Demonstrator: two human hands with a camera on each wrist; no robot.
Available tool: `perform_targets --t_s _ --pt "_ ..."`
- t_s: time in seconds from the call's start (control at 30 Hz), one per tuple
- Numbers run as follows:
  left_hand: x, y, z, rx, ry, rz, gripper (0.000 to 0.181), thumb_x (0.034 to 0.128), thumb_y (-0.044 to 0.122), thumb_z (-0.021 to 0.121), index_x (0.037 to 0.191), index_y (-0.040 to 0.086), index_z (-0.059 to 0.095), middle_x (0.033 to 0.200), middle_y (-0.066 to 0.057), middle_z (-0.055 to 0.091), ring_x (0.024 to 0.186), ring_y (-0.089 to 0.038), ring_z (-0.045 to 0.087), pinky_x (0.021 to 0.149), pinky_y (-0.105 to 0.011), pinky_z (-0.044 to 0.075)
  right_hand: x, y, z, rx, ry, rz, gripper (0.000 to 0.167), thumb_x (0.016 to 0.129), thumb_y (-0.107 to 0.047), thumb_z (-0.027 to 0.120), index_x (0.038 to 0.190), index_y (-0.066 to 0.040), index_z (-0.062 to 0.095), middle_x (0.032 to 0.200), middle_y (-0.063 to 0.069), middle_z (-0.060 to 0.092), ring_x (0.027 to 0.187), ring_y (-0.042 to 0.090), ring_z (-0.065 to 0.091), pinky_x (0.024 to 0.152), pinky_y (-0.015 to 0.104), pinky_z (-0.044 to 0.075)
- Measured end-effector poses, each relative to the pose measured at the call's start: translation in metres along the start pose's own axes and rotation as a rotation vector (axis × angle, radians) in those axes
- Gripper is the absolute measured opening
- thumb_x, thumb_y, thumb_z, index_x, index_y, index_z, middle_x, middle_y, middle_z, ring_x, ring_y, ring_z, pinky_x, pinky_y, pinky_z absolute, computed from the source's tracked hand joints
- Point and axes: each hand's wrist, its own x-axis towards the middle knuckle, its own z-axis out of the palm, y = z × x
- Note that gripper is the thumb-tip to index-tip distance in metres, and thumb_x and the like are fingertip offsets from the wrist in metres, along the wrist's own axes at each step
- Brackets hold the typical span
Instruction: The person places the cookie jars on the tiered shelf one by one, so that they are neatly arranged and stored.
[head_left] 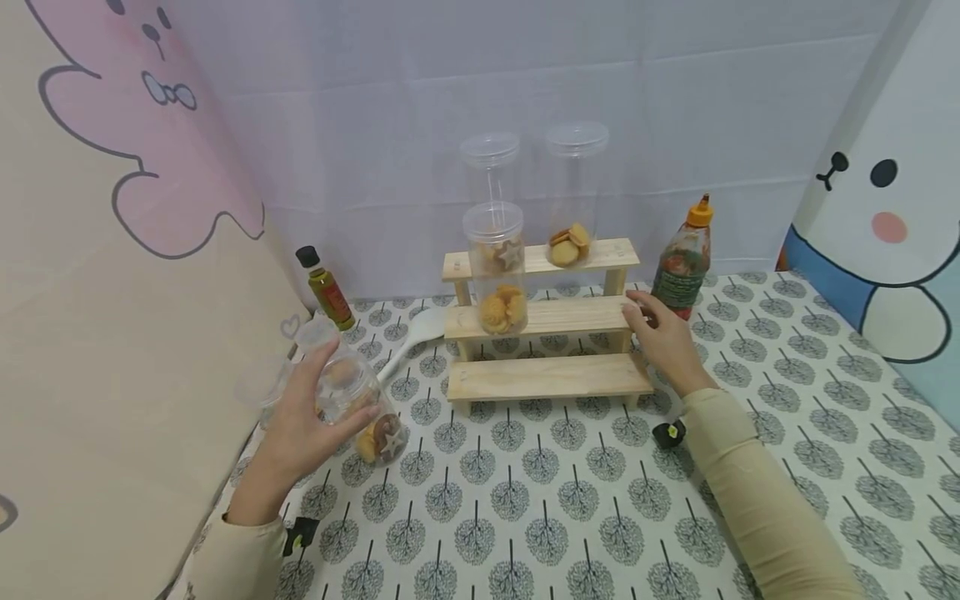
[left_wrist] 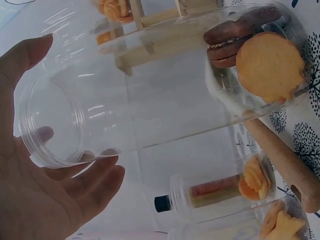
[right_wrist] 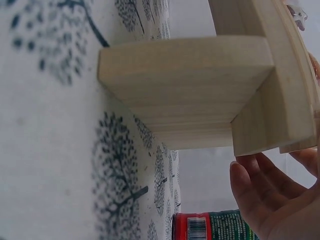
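Observation:
In the head view, my left hand (head_left: 300, 425) is spread around the upper part of a clear lidded jar (head_left: 378, 421) with cookies at its bottom. The left wrist view shows the thumb apart from this jar (left_wrist: 170, 100) and the fingers of my left hand (left_wrist: 55, 185) beside and behind its lid. My right hand (head_left: 667, 337) holds the right end of the middle board of a three-tier wooden rack (head_left: 551, 379). Close up, the fingertips of my right hand (right_wrist: 280, 195) touch the edge of the rack (right_wrist: 185, 75).
A cookie jar (head_left: 495, 279) stands on the middle board; jars (head_left: 573, 192) stand on the top one. Right of the rack is a sauce bottle (head_left: 682, 267). An oil bottle (head_left: 330, 296) and a white utensil (head_left: 423, 327) lie to its left. More clear jars (left_wrist: 210, 200) stand beyond my left hand.

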Motion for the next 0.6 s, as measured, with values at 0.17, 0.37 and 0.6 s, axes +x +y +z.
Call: perform_targets --t_s 0.17,0.37,0.6 --pt "0.0004 -0.0017 0.0021 -0.002 0.007 -0.001 0.101 0.0786 0.028 0.086 0.159 0.019 0.025 0.16 -0.017 0.029 0.14 -0.045 0.034 0.105 -0.073 0.032 0.0002 0.0014 0.0005 0.009 0.002 -0.01 0.064 0.101 -0.058 0.041 0.153 -0.021 0.041 0.144 0.028 0.048 0.125 0.046 0.05 0.099 0.064 0.043" --pt "-0.0003 -0.0039 0.0044 -0.005 0.033 0.01 0.081 0.0808 0.025 0.084 0.15 0.017 0.043 0.153 -0.013 0.038 0.124 -0.039 0.052 0.095 -0.067 0.045 -0.0002 0.0017 0.0006 0.01 -0.003 -0.002 0.064 0.101 -0.058 0.041 0.154 -0.021 0.04 0.146 0.028 0.047 0.128 0.047 0.048 0.101 0.064 0.043" --pt "0.0001 -0.0044 0.005 0.004 0.051 0.018 0.075 0.0804 0.025 0.085 0.146 0.016 0.049 0.151 -0.012 0.04 0.122 -0.037 0.053 0.093 -0.066 0.046 0.0008 0.0014 -0.0003 0.009 -0.008 -0.003 0.065 0.102 -0.057 0.041 0.154 -0.019 0.04 0.147 0.028 0.046 0.13 0.047 0.048 0.102 0.065 0.042"
